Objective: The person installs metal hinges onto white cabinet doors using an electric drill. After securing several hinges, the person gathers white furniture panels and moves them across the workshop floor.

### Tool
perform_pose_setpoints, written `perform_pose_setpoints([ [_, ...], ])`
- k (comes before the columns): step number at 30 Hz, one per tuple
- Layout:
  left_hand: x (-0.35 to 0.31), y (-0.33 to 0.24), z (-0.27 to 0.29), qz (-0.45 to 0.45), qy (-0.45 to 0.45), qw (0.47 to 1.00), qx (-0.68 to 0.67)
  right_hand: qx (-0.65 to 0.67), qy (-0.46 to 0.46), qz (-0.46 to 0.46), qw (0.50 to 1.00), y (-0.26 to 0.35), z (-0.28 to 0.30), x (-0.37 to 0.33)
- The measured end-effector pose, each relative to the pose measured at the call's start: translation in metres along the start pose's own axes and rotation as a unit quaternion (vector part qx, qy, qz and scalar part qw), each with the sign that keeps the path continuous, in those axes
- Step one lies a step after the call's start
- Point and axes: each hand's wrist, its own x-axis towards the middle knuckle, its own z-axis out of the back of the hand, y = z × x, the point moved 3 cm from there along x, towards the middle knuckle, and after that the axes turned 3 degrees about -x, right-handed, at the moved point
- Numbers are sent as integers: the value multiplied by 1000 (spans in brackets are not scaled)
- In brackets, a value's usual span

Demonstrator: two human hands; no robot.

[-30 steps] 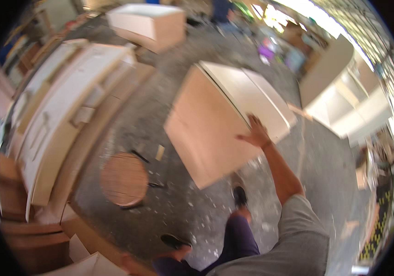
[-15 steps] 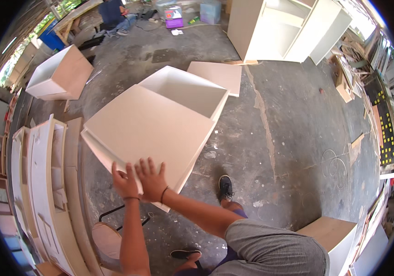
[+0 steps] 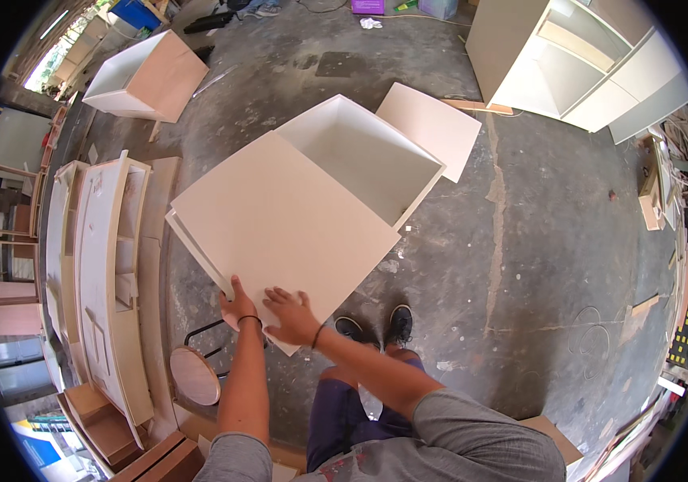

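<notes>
A flat, pale wooden panel [image 3: 280, 217] lies askew over an open box-shaped cabinet carcass [image 3: 376, 173] with a white inside. The far part of the box stays uncovered, and a lower edge shows beneath the panel on the left. At the panel's near left edge, my left hand [image 3: 239, 305] grips the rim, its fingers partly hidden over the side. Just right of it my right hand [image 3: 293, 317] rests on the panel's top near the close corner, fingers spread. Beyond the box, a smaller loose panel [image 3: 432, 128] lies on the floor.
Another open box [image 3: 151, 76] stands at far left. A tall cabinet with shelves [image 3: 553, 68] is at far right. Long white shelf units [image 3: 107, 281] line the left side. By my left forearm stands a round-seated stool [image 3: 195, 375]. Thin wire [image 3: 589, 333] lies on the concrete floor.
My feet have come together beside the box as I stepped closer. The view has shifted, so the box sits further right. Both hands remain at the panel's near corner.
</notes>
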Motion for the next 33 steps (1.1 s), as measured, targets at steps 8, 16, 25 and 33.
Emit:
perform_pose_setpoints([
  [8,-5,6,7,21,-26,999,-21,-46,-276,-335,900,-193,103,6],
  [16,-5,2,16,6,-22,1000,-12,0,-202,-370,907,-202,105,-3],
  [25,46,85,41,-21,-44,999,24,-43,-242,-313,918,-159,64,-14],
  [33,72,136,59,-38,-33,997,57,-22,-216,-281,935,-126,34,-26],
])
